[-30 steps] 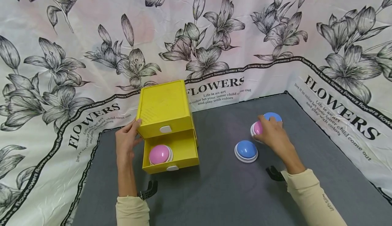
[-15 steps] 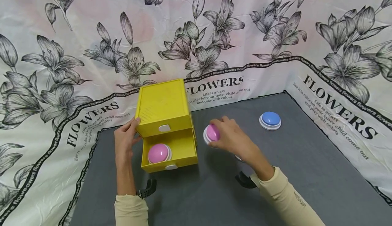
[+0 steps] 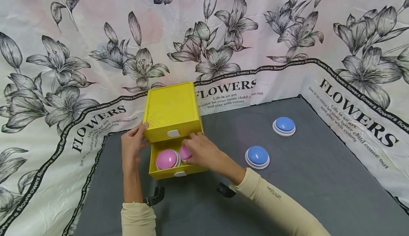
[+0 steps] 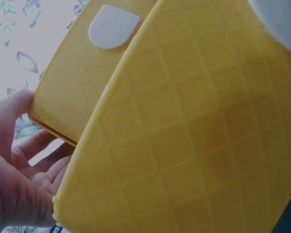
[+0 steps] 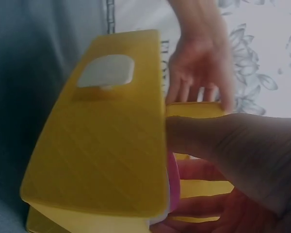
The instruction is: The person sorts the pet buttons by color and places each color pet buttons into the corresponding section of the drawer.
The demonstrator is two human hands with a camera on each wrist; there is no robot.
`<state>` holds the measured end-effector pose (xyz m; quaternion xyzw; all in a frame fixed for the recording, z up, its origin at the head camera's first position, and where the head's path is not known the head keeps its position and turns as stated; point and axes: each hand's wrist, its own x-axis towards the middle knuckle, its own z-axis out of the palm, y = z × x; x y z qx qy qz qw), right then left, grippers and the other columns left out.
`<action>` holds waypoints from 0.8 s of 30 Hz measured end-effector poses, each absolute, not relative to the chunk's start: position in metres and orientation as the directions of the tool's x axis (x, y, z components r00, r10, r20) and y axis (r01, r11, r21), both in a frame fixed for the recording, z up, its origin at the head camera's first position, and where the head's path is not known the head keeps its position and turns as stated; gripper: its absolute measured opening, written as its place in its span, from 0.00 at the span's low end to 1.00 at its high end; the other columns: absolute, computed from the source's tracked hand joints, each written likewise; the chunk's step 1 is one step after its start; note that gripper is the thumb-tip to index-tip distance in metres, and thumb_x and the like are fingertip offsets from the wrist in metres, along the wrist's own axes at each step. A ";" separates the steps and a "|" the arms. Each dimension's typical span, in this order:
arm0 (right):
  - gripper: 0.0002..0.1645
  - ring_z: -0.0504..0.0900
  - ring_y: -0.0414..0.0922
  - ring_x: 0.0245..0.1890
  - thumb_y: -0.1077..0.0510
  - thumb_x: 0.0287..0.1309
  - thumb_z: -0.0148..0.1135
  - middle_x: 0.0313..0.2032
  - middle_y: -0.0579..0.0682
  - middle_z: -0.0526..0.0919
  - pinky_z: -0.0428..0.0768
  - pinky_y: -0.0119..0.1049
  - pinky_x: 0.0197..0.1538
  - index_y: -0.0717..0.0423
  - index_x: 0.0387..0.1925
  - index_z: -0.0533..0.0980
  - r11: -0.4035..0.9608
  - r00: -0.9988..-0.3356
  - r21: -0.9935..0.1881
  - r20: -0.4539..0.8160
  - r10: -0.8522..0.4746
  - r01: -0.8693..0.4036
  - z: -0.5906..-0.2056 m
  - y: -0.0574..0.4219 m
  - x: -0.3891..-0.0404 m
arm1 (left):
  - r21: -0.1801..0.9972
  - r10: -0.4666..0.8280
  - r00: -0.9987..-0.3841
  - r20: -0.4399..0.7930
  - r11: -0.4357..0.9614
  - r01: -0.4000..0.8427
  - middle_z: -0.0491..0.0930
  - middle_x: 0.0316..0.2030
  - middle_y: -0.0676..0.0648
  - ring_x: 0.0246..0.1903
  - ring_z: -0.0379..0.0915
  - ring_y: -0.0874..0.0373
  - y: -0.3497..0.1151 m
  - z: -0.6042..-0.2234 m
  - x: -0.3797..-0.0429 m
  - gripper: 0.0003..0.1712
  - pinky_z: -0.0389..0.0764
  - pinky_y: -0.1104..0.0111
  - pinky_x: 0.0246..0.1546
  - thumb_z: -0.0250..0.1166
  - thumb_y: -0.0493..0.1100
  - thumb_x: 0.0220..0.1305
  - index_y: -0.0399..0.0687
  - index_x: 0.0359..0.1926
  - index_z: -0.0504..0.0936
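A small yellow drawer unit (image 3: pixel 170 108) stands at the left of the table, its lower drawer (image 3: pixel 195 168) pulled out. My left hand (image 3: pixel 131 147) holds the unit's left front corner, the thumb at the upper edge, the other fingers along the side. A pink push button (image 3: pixel 167 159) with a white base sits in the drawer's left part. Beside it, my right hand (image 3: pixel 201 150) grips a second pink push button (image 3: pixel 185 153) inside the drawer's right part, covering most of it. In the right wrist view, the drawer front (image 5: pixel 111 145) hides part of that button (image 5: pixel 173 182).
Two blue push buttons with white bases stand on the dark grey table (image 3: pixel 303 193) to the right: a nearer one (image 3: pixel 257 157) and a farther one (image 3: pixel 284 126). A white flower-printed cloth (image 3: pixel 230 51) hangs behind and along the sides.
My right hand has carried the second pink button from beside the far blue button leftward, into the drawer. The left hand has stayed at the unit's corner.
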<state>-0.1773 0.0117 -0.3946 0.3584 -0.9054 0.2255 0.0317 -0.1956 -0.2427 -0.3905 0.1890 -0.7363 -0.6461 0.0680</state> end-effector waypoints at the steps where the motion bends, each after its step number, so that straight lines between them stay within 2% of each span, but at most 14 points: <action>1: 0.21 0.76 0.50 0.44 0.51 0.56 0.80 0.42 0.54 0.81 0.78 0.42 0.49 0.57 0.45 0.83 0.647 -0.745 -0.384 0.206 -0.635 -0.658 -0.396 0.010 -0.178 | 0.977 -0.365 -0.920 -0.145 0.092 -0.191 0.72 0.75 0.49 0.70 0.75 0.51 -0.242 -0.390 -0.196 0.37 0.86 0.80 0.39 0.66 0.64 0.70 0.57 0.74 0.74; 9: 0.23 0.77 0.48 0.42 0.50 0.58 0.79 0.41 0.54 0.80 0.77 0.38 0.43 0.57 0.48 0.81 0.703 -0.755 -0.297 0.113 -0.646 -0.646 -0.400 0.006 -0.183 | 0.977 -0.354 -0.923 -0.153 0.085 -0.195 0.72 0.75 0.49 0.70 0.75 0.51 -0.242 -0.389 -0.198 0.37 0.87 0.78 0.42 0.66 0.64 0.70 0.58 0.74 0.73; 15: 0.16 0.76 0.48 0.38 0.51 0.64 0.74 0.36 0.52 0.81 0.75 0.36 0.40 0.57 0.45 0.82 0.715 -0.753 -0.261 0.082 -0.653 -0.649 -0.400 0.005 -0.184 | 0.977 -0.353 -0.922 -0.156 0.084 -0.197 0.72 0.75 0.49 0.70 0.75 0.51 -0.242 -0.389 -0.200 0.36 0.87 0.77 0.43 0.66 0.64 0.70 0.59 0.74 0.73; 17: 0.14 0.76 0.47 0.37 0.52 0.64 0.74 0.36 0.51 0.80 0.76 0.36 0.41 0.56 0.43 0.82 0.713 -0.756 -0.256 0.172 -0.631 -0.653 -0.404 0.006 -0.181 | 0.977 -0.349 -0.925 -0.151 0.088 -0.193 0.72 0.75 0.48 0.70 0.75 0.51 -0.241 -0.390 -0.200 0.36 0.87 0.78 0.42 0.66 0.64 0.70 0.58 0.74 0.74; 19: 0.12 0.77 0.47 0.38 0.54 0.63 0.74 0.38 0.51 0.80 0.79 0.36 0.42 0.57 0.42 0.82 0.706 -0.729 -0.221 0.358 -0.584 -0.673 -0.411 0.006 -0.175 | 0.978 -0.346 -0.926 -0.152 0.085 -0.192 0.72 0.75 0.48 0.70 0.75 0.50 -0.241 -0.390 -0.200 0.36 0.87 0.78 0.42 0.66 0.64 0.70 0.58 0.74 0.74; 21: 0.09 0.78 0.47 0.37 0.57 0.62 0.73 0.38 0.52 0.81 0.82 0.36 0.41 0.58 0.40 0.84 0.693 -0.636 -0.159 0.577 -0.513 -0.703 -0.421 0.005 -0.166 | 0.978 -0.350 -0.924 -0.155 0.078 -0.194 0.72 0.75 0.48 0.70 0.75 0.50 -0.242 -0.390 -0.200 0.36 0.87 0.78 0.41 0.66 0.63 0.70 0.58 0.74 0.74; 24: 0.05 0.81 0.44 0.32 0.60 0.61 0.70 0.33 0.50 0.84 0.84 0.32 0.35 0.58 0.38 0.85 0.677 -0.430 -0.040 0.799 -0.420 -0.735 -0.438 0.000 -0.151 | 0.977 -0.362 -0.918 -0.162 0.070 -0.199 0.73 0.74 0.49 0.70 0.75 0.50 -0.244 -0.389 -0.199 0.36 0.87 0.77 0.43 0.66 0.63 0.70 0.59 0.74 0.74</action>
